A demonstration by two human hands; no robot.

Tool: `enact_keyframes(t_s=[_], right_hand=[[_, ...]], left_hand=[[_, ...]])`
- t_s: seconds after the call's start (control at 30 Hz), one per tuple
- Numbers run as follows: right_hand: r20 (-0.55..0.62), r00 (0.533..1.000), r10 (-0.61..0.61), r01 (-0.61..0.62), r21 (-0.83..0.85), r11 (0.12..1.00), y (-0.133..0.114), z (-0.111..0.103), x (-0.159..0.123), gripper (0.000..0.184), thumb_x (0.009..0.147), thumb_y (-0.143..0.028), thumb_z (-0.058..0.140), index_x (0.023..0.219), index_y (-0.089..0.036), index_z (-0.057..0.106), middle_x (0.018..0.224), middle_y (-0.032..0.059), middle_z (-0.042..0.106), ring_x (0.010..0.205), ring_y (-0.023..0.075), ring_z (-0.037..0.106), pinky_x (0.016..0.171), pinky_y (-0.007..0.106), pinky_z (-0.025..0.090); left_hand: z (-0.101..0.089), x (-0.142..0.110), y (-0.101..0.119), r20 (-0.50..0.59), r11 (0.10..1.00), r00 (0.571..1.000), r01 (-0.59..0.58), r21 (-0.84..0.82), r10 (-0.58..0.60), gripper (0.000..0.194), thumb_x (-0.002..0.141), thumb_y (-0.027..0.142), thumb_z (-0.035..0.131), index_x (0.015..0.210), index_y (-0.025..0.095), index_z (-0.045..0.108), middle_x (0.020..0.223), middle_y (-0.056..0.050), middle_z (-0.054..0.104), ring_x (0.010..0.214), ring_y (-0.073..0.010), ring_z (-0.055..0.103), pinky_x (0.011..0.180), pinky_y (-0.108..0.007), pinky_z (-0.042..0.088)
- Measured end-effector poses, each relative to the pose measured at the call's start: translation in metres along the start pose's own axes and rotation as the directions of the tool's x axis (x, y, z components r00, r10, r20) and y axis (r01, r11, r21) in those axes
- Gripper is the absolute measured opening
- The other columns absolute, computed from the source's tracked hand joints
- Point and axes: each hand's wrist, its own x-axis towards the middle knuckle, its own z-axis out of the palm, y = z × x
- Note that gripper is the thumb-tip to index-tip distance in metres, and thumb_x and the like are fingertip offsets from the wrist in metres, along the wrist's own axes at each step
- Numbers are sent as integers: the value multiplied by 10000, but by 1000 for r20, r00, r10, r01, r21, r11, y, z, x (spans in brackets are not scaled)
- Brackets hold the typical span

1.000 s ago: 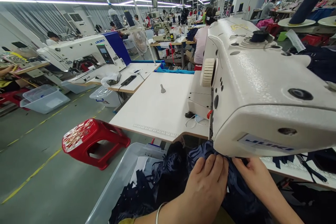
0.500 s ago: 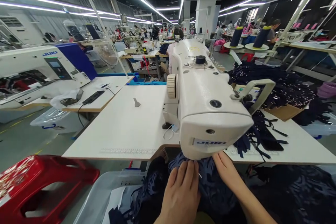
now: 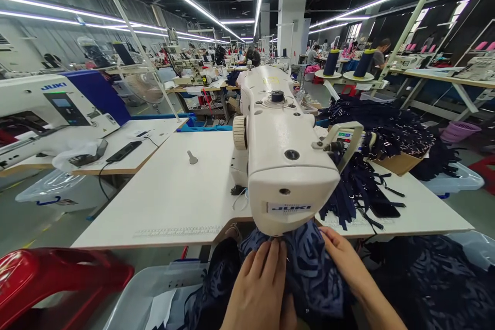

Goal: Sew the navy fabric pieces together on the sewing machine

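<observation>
We look down on patterned navy fabric that bunches right under the head of a white JUKI sewing machine and drapes toward us past the near edge of a white table. The left hand lies on the fabric, its fingers straight and pressed together, tips close beneath the machine head; we cannot tell what its thumb does. The right hand pinches the fabric's right edge between thumb and fingers. To the right of the machine we find a heap of dark straps and a black phone; to its left, a small grey metal piece — flat on the table. At lower left we see a red stool beside a clear plastic bin.
</observation>
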Motion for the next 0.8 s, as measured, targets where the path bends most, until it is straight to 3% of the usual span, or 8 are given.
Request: enact_keyframes(t_s=[0.1,0.17,0.3,0.4,0.47,0.57,0.7,0.8], right_hand=[[-152,975,-159,142,-119,983,-17,-14,-22,362,802,-494,651,1049,-235,704,1045,69,717,975,237,666,876,327,521],[30,948,-318,315,-245,917,-34,-15,-43,209,807,-373,674,985,-292,747,1011,56,739,962,242,681,885,335,525],[421,804,-421,545,-234,805,-61,-9,-59,185,844,-293,641,974,-359,755,907,23,760,865,216,700,822,319,540],[117,951,-285,308,-341,888,-50,-14,-30,313,923,-411,476,903,-249,743,885,61,744,778,201,676,717,296,527],[-203,961,-189,75,-469,880,-30,-20,1,400,920,-481,418,830,-225,711,818,65,727,757,220,655,708,324,494],[-359,917,-174,-26,-489,872,0,-22,40,333,803,-524,568,840,-210,673,800,87,691,767,277,630,695,379,450],[-452,871,-190,12,-368,930,18,-15,61,293,713,-498,660,758,-212,620,773,50,613,730,238,572,641,339,418],[-444,876,-187,119,-177,977,14,-20,58,340,632,-515,741,714,-208,618,723,9,556,667,180,520,568,284,407]], left_hand=[[-12,-1,8,-22,973,998,51,-227,-58,621,909,466,499,1429,141,399,1286,-159,563,1182,-294,528,950,-372,469],[-17,1,15,6,862,992,116,-493,-129,633,941,518,455,1444,144,363,1270,-173,563,1179,-272,540,962,-350,465],[-22,9,18,365,398,921,389,-831,-139,467,933,571,443,1050,171,653,843,-43,680,762,-159,645,680,-208,514],[-22,13,8,448,277,831,539,-796,-329,402,925,520,484,941,159,660,732,-4,653,647,-133,591,572,-181,465],[-22,13,1,391,293,821,528,-797,-417,366,935,484,479,1016,167,643,766,-4,662,691,-145,603,600,-188,470],[-20,14,-7,320,473,864,485,-736,-388,320,969,403,422,898,190,650,721,7,641,677,-141,613,605,-186,461],[-11,17,-13,129,835,923,383,-396,-362,238,954,272,423,834,210,619,771,-11,604,681,-158,612,568,-219,446],[-3,16,-17,1,935,956,286,-208,-292,155,948,253,464,915,213,610,911,-46,625,831,-210,627,676,-299,501]])
